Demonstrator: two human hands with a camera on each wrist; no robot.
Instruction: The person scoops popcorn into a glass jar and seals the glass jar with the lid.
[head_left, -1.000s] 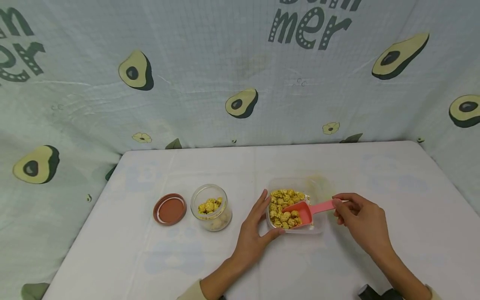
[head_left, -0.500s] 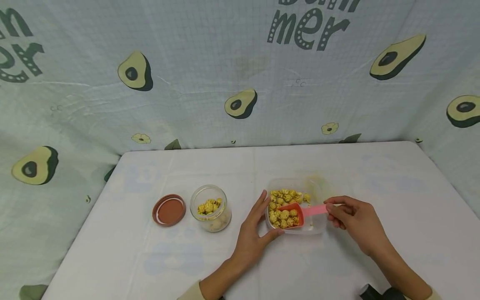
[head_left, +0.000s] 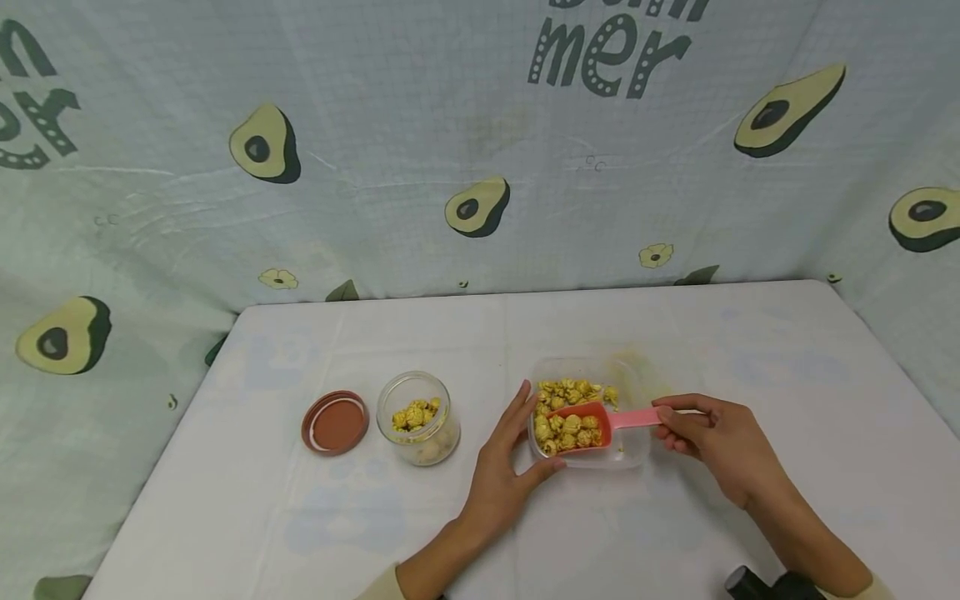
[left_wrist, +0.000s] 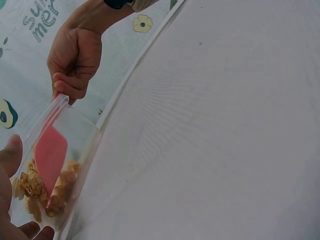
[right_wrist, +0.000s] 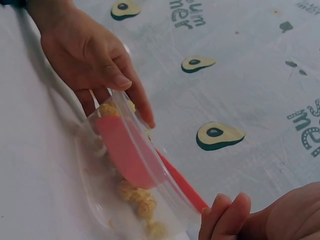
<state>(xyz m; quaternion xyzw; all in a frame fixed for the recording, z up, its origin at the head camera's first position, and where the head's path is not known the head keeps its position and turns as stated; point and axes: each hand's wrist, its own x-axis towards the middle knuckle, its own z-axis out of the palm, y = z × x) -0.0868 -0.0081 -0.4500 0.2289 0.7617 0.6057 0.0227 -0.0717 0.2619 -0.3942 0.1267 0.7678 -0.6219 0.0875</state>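
Here my right grip pinches the end of the scoop, which holds popcorn inside the tub; my left grip, thumb and fingers apart, touches the tub's side.

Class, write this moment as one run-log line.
left hand: touching clear tub; right hand: holding pink scoop; scoop: partly inside tub; popcorn: in scoop, tub and glass jar; brown lid: on table beside jar

Behind the white table was this pale sheet with avocados, little flowers and chunky "mer" lettering.
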